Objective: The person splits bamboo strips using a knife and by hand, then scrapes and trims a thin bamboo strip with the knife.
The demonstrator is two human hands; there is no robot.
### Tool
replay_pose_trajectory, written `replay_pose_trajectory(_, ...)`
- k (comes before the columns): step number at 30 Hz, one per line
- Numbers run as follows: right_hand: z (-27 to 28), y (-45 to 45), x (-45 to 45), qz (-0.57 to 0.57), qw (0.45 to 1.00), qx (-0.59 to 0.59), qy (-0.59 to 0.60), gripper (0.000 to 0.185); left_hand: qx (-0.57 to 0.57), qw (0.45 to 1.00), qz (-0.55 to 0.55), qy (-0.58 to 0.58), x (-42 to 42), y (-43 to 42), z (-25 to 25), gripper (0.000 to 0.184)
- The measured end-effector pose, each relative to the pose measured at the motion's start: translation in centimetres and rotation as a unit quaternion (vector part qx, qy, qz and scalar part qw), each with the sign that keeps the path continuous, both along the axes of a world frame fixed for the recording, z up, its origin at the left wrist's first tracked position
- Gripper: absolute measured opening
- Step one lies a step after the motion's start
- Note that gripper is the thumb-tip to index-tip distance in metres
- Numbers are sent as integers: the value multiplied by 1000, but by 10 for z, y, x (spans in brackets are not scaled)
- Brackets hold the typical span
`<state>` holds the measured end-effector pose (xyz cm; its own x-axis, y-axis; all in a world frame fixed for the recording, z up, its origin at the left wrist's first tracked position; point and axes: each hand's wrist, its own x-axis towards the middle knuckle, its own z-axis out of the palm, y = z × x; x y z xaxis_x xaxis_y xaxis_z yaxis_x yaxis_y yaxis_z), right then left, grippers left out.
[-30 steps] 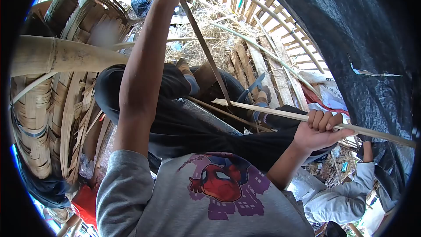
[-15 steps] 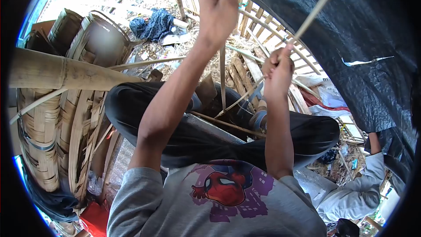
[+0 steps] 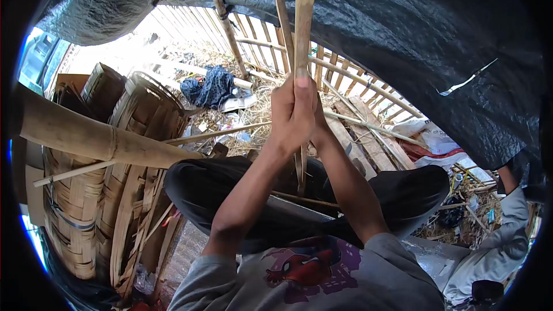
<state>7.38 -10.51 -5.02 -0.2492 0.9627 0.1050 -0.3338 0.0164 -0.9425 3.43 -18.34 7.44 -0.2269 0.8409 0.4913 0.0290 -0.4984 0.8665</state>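
"Where's the long, pale-tan bamboo strip (image 3: 304, 17), and which way does it point?"

"In the left hand (image 3: 292, 112), which is wrapped round it, thumb along its face; the right hand (image 3: 318, 120) is mostly hidden behind — I cannot tell its grip; the long axis runs up the view, out past the top."

"Handling?"

"Probably light, stiff but springy, edges perhaps splintery; hold it mid-length, thumb flat."
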Motion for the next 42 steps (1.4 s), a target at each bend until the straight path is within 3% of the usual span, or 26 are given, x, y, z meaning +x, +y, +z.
replay_pose_trajectory(1,-3,6,-7,-15,998,55,18,46,1,1000,-23,-4,1,-5,2,43)
replay_pose_trajectory(3,-4,17,-6,-53,998,-1,-19,53,12,999,-47,-15,10,-22,7,44)
replay_pose_trajectory(5,2,29,-10,-90,992,-11,-86,62,81,995,6,52,9,-37,9,42)
replay_pose_trajectory(9,14,51,-10,-125,975,-53,-174,69,100,981,-23,-162,-24,-76,-2,46)
replay_pose_trajectory(11,20,56,-3,-138,969,-35,-204,69,186,939,-59,-282,-39,-101,-6,51)
replay_pose_trajectory(13,-2,77,-8,-184,960,10,-210,67,225,951,-65,-200,-49,-132,5,54)
replay_pose_trajectory(15,-2,79,-1,-195,959,13,-207,65,242,942,119,-200,-49,-167,8,55)
replay_pose_trajectory(16,-1,77,0,-233,952,39,-195,62,239,942,120,-202,-53,-178,13,55)
replay_pose_trajectory(18,5,74,8,-194,961,27,-197,59,210,969,92,-92,-64,-195,23,62)
replay_pose_trajectory(21,33,58,14,-105,984,1,-141,58,221,963,64,-139,-86,-183,12,62)
replay_pose_trajectory(22,28,62,12,-81,988,12,-134,56,210,952,130,-180,-88,-175,11,55)
replay_pose_trajectory(25,23,60,9,-34,992,48,-116,54,170,952,202,-156,-106,-139,10,52)
replay_pose_trajectory(31,30,45,19,4,990,121,-76,45,157,949,245,-118,-112,-76,0,50)
replay_pose_trajectory(33,9,50,23,-26,979,150,-134,44,132,960,230,-87,-116,-75,-22,43)
replay_pose_trajectory(35,9,45,36,-30,914,107,-390,48,70,959,271,-50,-115,-67,-38,36)
replay_pose_trajectory(37,-42,53,40,-36,888,113,-444,46,-52,959,276,-43,-113,-74,-43,36)
replay_pose_trajectory(42,-115,49,61,-80,870,20,-485,50,-138,958,247,49,-100,-64,-56,40)
